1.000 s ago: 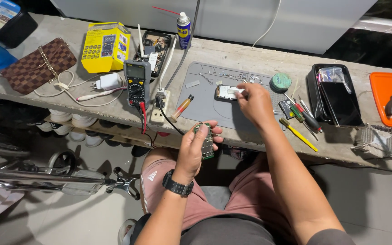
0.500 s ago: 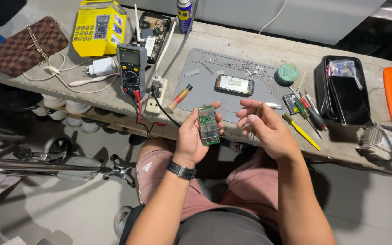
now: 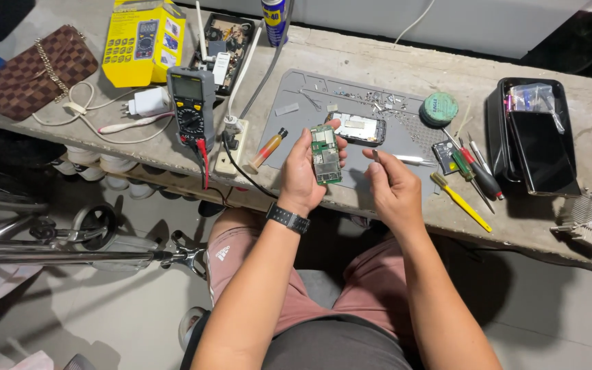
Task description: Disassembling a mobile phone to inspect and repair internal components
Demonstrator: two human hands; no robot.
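Observation:
My left hand [image 3: 307, 171] holds a small green circuit board [image 3: 325, 155] upright by its edges, over the front of the grey work mat [image 3: 296, 130]. My right hand [image 3: 390, 183] is just right of the board, thumb and forefinger pinched on a tiny part that is too small to identify. A phone housing [image 3: 359, 129] lies on the mat behind the board. A black watch is on my left wrist.
A multimeter [image 3: 191, 108] with red probe leads sits left of the mat, near a yellow box [image 3: 144, 42], a white charger [image 3: 148, 103] and a brown checked purse [image 3: 32, 70]. Screwdrivers [image 3: 471, 175], a green tin [image 3: 439, 108] and a black tray [image 3: 537, 137] lie right. Bench edge runs below my hands.
My right hand left the phone housing on the mat and came back beside the board. My left hand raised the board higher, over the mat's front edge.

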